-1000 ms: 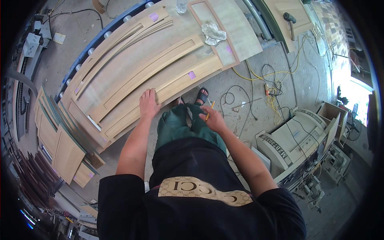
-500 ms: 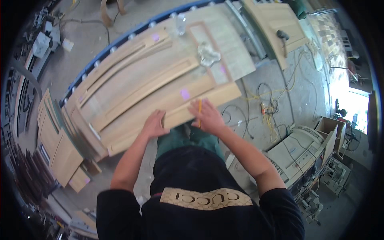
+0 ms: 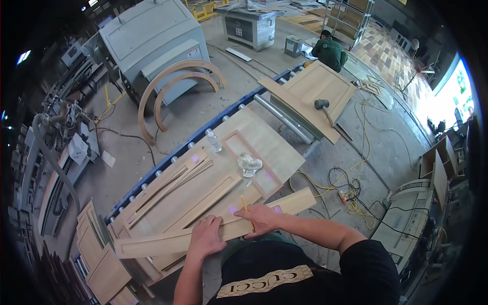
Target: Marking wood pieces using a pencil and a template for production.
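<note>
A long pale wooden board (image 3: 168, 245) lies at a slant across the near side of the bench, over other wooden pieces. My left hand (image 3: 206, 237) is closed on its middle, fingers over the top and thumb toward the near edge. Further right, my right hand (image 3: 258, 218) grips the same board and also keeps a yellow pencil (image 3: 245, 206) between its fingers, point up. Beyond the hands is a flat panel (image 3: 274, 147) bearing narrow frame strips (image 3: 206, 201), a crumpled whitish cloth or bag (image 3: 249, 165) and a clear plastic bottle (image 3: 214, 142).
A blue-edged roller conveyor (image 3: 225, 118) runs under the work. A black-headed mallet (image 3: 322, 105) rests on a door panel (image 3: 328, 81) at far right. Cables (image 3: 351, 198) trail over the floor. A co-worker in green (image 3: 330, 53) crouches beyond. Curved wooden arches (image 3: 147, 101) stand far left.
The view has swung up toward the far side of the workshop. The board now sits raised and angled across the other pieces, with both hands still on it.
</note>
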Demonstrator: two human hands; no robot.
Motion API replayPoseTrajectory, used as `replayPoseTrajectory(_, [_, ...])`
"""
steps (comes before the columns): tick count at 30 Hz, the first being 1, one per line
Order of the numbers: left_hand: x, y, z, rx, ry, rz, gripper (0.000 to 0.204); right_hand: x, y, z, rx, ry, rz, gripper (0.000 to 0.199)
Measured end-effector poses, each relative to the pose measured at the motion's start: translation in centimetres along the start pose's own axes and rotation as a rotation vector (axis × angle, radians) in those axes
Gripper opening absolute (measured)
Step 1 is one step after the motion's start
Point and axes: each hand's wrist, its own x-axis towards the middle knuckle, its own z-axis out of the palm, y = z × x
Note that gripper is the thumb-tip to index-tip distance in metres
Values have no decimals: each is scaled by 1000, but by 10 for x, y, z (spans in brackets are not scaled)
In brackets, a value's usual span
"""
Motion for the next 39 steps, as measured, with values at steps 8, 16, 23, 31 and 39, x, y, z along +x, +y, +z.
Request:
replayPoseTrajectory(8, [-56,63,56,-807,1242,-23,86,-36,-23,-4,225,571,7,97])
replayPoseTrajectory(16, [61,110,11,-1624,860,222,101,1,-70,-60,464,772,-70,102])
replayPoseTrajectory(23, [80,101,-32,-1672,713,404,99,-10,-67,-98,801,732,-141,99])
replayPoseTrajectory(31, [110,46,-34,-2084,240,667,104,-57,-28,-104,853,1039,-141,73])
replayPoseTrajectory(39, [126,24,-46,-2045,415,533,99,-128,40,-54,894,1214,112,65])
